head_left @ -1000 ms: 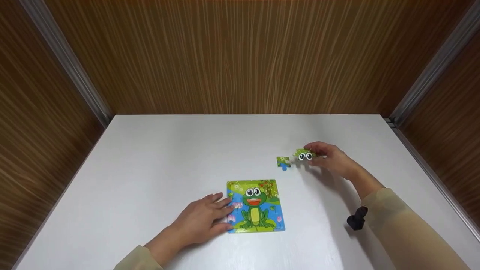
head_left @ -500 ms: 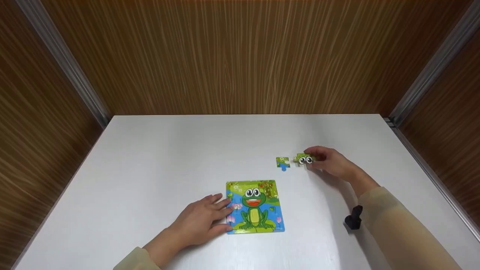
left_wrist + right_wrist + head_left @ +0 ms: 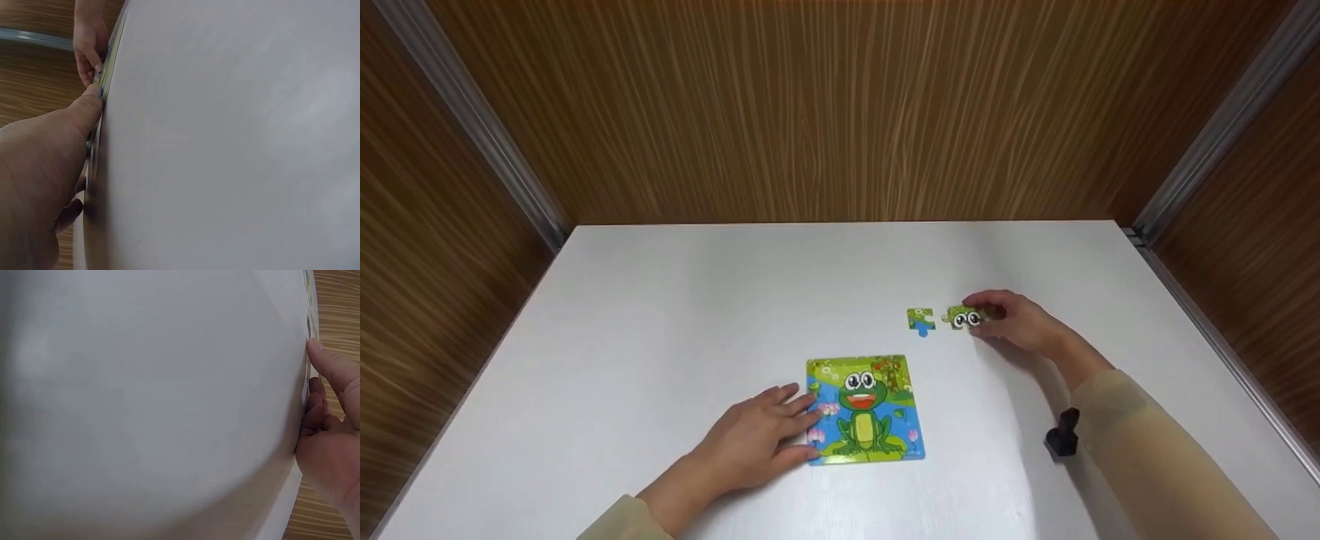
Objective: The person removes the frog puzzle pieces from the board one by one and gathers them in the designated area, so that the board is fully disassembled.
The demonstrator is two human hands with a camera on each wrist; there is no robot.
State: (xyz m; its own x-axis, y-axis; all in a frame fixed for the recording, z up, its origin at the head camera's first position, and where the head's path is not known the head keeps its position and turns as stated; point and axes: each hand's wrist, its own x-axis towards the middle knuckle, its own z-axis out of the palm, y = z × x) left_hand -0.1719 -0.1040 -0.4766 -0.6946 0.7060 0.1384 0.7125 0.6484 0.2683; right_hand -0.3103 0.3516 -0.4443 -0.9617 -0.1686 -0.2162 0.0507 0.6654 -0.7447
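Note:
A square frog puzzle (image 3: pixel 877 416) lies on the white table in the head view. My left hand (image 3: pixel 754 439) rests at its left edge, fingers spread and fairly straight, the tips touching the border. Farther back and to the right, my right hand (image 3: pixel 1027 326) pinches a green puzzle piece (image 3: pixel 958 319) printed with two big eyes, between thumb and fingers, at or just over the tabletop. Left of that piece lies a green and blue puzzle piece (image 3: pixel 919 319), a small gap apart. Both wrist views are edge-on, so the pieces hardly show there.
The white table (image 3: pixel 720 300) ends at a wood-grain back panel (image 3: pixel 840 112), with similar panels on both sides. A small black object (image 3: pixel 1063 433) shows beside the right sleeve (image 3: pixel 1147 450).
My right hand has come down toward the tabletop with the eye piece. The left hand stays at the puzzle's edge. The whole head view has shifted slightly.

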